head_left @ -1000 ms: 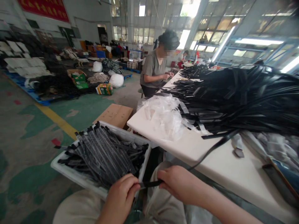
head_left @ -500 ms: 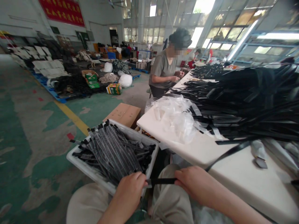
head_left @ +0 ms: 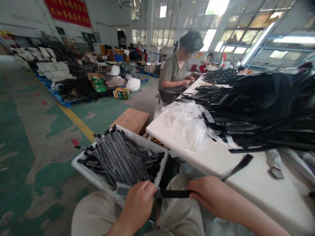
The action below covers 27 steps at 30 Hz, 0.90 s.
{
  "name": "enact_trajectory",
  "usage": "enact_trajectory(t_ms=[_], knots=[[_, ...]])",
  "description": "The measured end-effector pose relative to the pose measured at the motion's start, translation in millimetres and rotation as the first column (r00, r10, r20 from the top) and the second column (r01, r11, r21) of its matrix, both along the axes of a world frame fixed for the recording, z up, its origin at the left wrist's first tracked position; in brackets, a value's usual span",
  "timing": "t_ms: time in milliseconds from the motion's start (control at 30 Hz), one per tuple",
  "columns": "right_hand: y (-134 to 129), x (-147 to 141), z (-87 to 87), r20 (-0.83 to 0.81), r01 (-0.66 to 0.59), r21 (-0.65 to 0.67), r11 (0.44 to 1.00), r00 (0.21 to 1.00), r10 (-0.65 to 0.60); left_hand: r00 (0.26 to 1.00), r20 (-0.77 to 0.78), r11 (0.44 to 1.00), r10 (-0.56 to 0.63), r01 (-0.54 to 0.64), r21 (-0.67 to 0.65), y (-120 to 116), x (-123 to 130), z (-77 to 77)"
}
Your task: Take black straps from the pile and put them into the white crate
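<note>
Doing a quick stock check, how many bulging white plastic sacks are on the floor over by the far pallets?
2. One bulging white plastic sack sits left of a dark bundle; the other white sack sits nearer, right of a beige cord pile. More may be hidden behind the piles.

White table [head_left: 248, 186] along the right, heaped black strapping [head_left: 258, 111] on its far part, clear plastic bags [head_left: 187, 127] at its near left, one loose black strip [head_left: 238, 167] on the bare top, green-painted concrete floor [head_left: 31, 131] to the left, cardboard carton [head_left: 130, 121] just beyond the table's left edge, blue pallet [head_left: 52, 93] far left.
</note>
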State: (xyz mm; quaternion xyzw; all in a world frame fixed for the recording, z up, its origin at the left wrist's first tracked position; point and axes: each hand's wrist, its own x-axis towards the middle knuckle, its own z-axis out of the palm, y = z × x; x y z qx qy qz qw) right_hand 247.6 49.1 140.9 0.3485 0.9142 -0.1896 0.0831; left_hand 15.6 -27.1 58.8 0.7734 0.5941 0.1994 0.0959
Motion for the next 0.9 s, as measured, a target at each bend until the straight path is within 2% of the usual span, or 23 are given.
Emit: enact_trajectory(t_ms=[167, 233, 367, 433, 600, 667, 800, 900], knots=[[-11.6, -19.7, -7.1, -0.025, -0.035, 0.006, 0.999, 0.999, 0.035, 0.983, 0.077, 0.986, -0.164, 0.16, 0.053, -1.2, 23.9, 1.2], [-8.4, -12.0, -3.8, -0.01, 0.022, -0.02, 1.0, 1.0, -0.022, 0.989, 0.069, 0.991, -0.129, 0.125, 0.055, -1.6, 17.8, 0.3], [5.4, 18.6, 12.4, 0.001, 0.139, -0.065, 0.988, 0.99, -0.139, 0.995, 0.094, 1.0, 0.028, -0.028, 0.001, 1.8, -9.5, -0.7], [4.9, 18.2, 16.0, -0.03, 0.132, -0.074, 0.988, 0.99, -0.134, 0.992, 0.126, 1.0, 0.01, -0.009, -0.011, 4.0, -7.7, -0.8], [-10.8, -15.0, 7.3, -0.065, 0.042, -0.092, 0.995, 0.997, -0.048, 0.975, 0.188, 0.993, -0.121, 0.122, 0.006, 2.6, 26.3, -1.3], [-10.0, -13.0, 6.5, -0.047, 0.06, -0.116, 0.991, 0.997, -0.066, 0.975, 0.197, 0.995, -0.103, 0.104, 0.006, 1.1, 23.2, -1.8], [1.7, 12.7, 13.7, -0.017, 0.135, -0.147, 0.98, 0.99, -0.139, 0.979, 0.203, 1.0, 0.011, -0.009, -0.007, 2.5, -2.6, -2.3], [1.3, 11.2, 12.8, -0.037, 0.152, -0.17, 0.974, 0.986, -0.16, 0.977, 0.21, 1.0, -0.029, 0.029, 0.006, 5.0, 2.7, -2.1]])
